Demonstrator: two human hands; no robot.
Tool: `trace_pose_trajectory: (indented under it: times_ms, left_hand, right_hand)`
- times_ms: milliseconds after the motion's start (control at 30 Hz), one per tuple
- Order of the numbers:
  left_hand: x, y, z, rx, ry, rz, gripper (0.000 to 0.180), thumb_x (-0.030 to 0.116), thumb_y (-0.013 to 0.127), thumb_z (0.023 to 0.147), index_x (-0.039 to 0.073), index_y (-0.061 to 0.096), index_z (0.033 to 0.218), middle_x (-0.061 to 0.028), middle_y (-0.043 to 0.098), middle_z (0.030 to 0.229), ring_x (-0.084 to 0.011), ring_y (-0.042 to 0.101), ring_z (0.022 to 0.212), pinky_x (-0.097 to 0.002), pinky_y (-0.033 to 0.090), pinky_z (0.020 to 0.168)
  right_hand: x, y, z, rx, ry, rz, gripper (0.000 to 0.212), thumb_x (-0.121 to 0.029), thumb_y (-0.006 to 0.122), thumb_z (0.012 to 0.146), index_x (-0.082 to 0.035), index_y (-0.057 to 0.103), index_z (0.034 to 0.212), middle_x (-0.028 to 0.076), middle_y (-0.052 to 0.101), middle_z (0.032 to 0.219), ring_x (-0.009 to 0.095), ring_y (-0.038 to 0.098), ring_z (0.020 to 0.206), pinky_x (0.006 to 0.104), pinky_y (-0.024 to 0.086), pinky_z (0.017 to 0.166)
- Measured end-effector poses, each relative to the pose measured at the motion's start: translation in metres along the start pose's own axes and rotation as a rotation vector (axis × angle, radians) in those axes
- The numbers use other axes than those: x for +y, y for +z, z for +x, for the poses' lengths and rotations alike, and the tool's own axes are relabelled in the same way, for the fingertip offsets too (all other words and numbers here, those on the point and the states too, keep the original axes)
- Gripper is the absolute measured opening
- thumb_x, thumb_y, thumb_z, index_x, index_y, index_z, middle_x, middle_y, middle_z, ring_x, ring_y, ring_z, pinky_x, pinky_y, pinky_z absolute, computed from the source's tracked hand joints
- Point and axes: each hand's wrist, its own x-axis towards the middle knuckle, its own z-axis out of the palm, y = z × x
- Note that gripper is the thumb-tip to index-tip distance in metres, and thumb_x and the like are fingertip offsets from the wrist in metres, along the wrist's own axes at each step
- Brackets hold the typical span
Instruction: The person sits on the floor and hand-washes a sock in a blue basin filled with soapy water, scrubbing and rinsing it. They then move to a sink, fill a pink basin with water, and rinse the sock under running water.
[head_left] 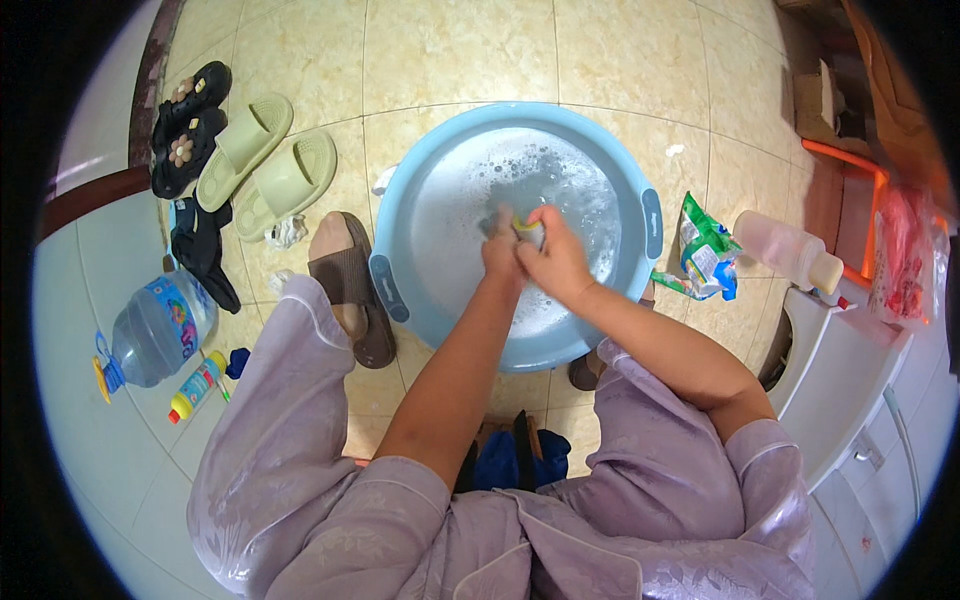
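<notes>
Over the middle of the light-blue basin, the right hand has its thumb and fingers closed around a small pale item with a yellow-green edge. The left hand meets it on the basin's left half; its fingers are blurred, so I cannot tell how far they are curled or whether they grip anything. White suds spread over the water in the basin. The work seems well under way: water and foam are in place and the item is being handled, while letting go of it and clearing off the foam look yet to be done. How much remains under the suds cannot be told. Right of the basin lie a green packet and a clear bottle.
</notes>
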Motion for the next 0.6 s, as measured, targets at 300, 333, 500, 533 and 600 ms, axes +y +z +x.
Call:
trace_pose_trajectory:
  times_ms: [300,333,500,533,600]
  left_hand:
    - [-0.018,-0.017,0.014,-0.474,0.323,0.148,0.028,0.022,0.056,0.082,-0.001,0.058,0.099,-0.0086,0.057,0.086,-0.0188,0.057,0.076,-0.0292,0.046,0.063]
    - [-0.011,-0.015,0.006,-0.445,-0.013,-0.065,0.026,0.018,0.056,0.081,-0.001,0.058,0.098,-0.009,0.057,0.086,-0.0191,0.057,0.076,-0.0293,0.046,0.063]
    - [0.012,-0.007,-0.012,-0.124,0.4,0.325,0.031,0.014,0.062,0.078,-0.005,0.057,0.103,-0.0136,0.06,0.097,-0.0188,0.057,0.082,-0.0305,0.046,0.071]
    - [0.012,-0.008,-0.009,-0.113,0.391,0.349,0.03,0.013,0.062,0.078,-0.005,0.058,0.102,-0.0122,0.06,0.095,-0.0179,0.057,0.08,-0.0299,0.046,0.071]
    - [0.012,-0.009,-0.007,-0.09,0.373,0.397,0.027,0.011,0.062,0.078,-0.004,0.058,0.1,-0.0095,0.061,0.091,-0.0162,0.057,0.078,-0.0286,0.045,0.07]
  right_hand:
    - [0.017,-0.008,0.033,0.135,-0.004,-0.026,0.053,-0.03,0.06,0.081,0.001,0.042,0.12,0.024,0.046,0.115,0.037,0.041,0.111,0.0424,0.031,0.098]
    - [0.023,-0.016,0.036,0.167,-0.034,-0.082,0.053,-0.03,0.06,0.081,0.001,0.042,0.12,0.025,0.045,0.116,0.037,0.04,0.112,0.0425,0.031,0.098]
    - [0.028,-0.037,0.039,-0.008,0.114,-0.165,0.053,-0.034,0.064,0.076,0.0,0.048,0.115,0.024,0.051,0.11,0.036,0.049,0.103,0.0411,0.038,0.091]
    - [0.028,-0.038,0.039,-0.073,0.167,-0.093,0.054,-0.033,0.065,0.075,0.0,0.049,0.114,0.024,0.052,0.108,0.036,0.052,0.1,0.041,0.04,0.09]
    - [0.03,-0.036,0.04,-0.107,0.151,-0.199,0.056,-0.032,0.065,0.074,0.0,0.048,0.115,0.023,0.055,0.105,0.035,0.055,0.098,0.0408,0.042,0.087]
